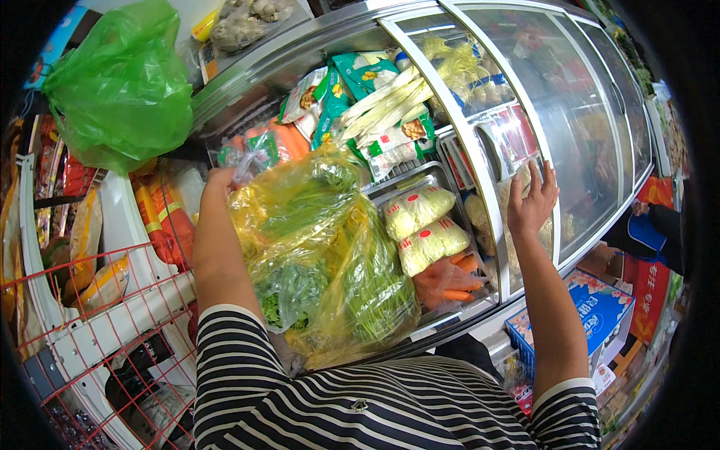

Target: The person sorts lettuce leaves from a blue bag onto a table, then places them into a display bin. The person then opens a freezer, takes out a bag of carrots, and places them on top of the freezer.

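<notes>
My left hand (224, 179) is at the left of an open chest cooler, at the knotted top of a clear plastic bag of carrots (287, 140); its fingers are partly hidden. Beside it lies a large yellow plastic bag of leafy greens (304, 225). My right hand (531, 202) rests with fingers spread on the sliding glass lid (585, 135), near its white frame. Between the hands lie wrapped cabbages (421, 211), another bag of carrots (450, 284), green-and-white printed packs (363, 73) and pale yellow stalks (388, 107).
A green plastic bag (121, 90) bulges at the upper left. Red wire mesh (112, 304) stands at the lower left. A blue printed box (596, 309) is right of the cooler. Another person's dark sleeve (666, 219) shows at the far right.
</notes>
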`<act>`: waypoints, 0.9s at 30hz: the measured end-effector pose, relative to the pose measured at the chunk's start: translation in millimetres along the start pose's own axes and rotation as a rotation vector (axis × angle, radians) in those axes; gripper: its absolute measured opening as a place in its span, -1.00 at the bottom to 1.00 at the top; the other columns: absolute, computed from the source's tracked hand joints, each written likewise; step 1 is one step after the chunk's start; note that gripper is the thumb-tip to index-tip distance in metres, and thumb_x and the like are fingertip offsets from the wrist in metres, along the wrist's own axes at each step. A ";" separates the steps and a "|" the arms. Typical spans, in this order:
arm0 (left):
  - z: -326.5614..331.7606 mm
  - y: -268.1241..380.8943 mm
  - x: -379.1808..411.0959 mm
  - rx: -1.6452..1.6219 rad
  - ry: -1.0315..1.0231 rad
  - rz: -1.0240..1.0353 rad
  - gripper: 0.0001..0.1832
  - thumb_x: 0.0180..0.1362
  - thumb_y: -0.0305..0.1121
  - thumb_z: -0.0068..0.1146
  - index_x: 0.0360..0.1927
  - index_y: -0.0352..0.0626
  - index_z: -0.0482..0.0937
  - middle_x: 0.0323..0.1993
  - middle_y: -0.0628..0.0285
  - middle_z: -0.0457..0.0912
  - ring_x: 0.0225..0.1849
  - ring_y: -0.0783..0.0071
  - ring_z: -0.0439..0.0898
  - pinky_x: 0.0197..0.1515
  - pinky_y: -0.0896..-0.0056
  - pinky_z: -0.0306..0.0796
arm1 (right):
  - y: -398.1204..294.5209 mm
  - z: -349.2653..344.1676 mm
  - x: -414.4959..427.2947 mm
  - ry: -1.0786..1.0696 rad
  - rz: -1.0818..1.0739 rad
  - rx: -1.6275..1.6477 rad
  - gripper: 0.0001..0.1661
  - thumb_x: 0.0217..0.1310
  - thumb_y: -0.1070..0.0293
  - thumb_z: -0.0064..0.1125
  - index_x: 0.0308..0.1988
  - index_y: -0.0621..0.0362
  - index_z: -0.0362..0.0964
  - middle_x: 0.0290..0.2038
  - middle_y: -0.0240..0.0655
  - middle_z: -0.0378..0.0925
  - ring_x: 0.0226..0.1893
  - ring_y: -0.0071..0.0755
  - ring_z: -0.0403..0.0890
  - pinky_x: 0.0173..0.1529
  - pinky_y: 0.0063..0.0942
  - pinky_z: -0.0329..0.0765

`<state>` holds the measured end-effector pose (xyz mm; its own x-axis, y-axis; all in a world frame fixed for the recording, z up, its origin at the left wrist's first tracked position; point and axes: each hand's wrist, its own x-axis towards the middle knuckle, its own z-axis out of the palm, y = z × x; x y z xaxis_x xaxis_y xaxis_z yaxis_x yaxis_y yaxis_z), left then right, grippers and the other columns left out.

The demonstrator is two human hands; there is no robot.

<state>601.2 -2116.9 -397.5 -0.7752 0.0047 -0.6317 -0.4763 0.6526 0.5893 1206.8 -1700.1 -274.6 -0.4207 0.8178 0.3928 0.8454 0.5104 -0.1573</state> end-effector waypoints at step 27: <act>-17.8 172.0 -465.2 0.422 0.262 1.140 -0.68 0.44 -0.32 0.00 0.03 -0.40 0.57 -0.11 0.09 0.67 -0.10 0.37 0.60 0.05 0.38 0.44 | 0.9 -32.3 6.2 -0.216 0.148 0.238 -0.29 0.37 -0.13 -0.11 0.35 0.00 0.30 0.51 -0.18 0.02 0.56 -0.08 -0.11 0.57 0.07 -0.34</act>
<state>872.6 -2020.2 6.7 -0.7418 0.6087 0.2816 0.6553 0.5685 0.4973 1215.6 -1703.2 -243.0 -0.3809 0.9119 0.1529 0.8126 0.4090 -0.4153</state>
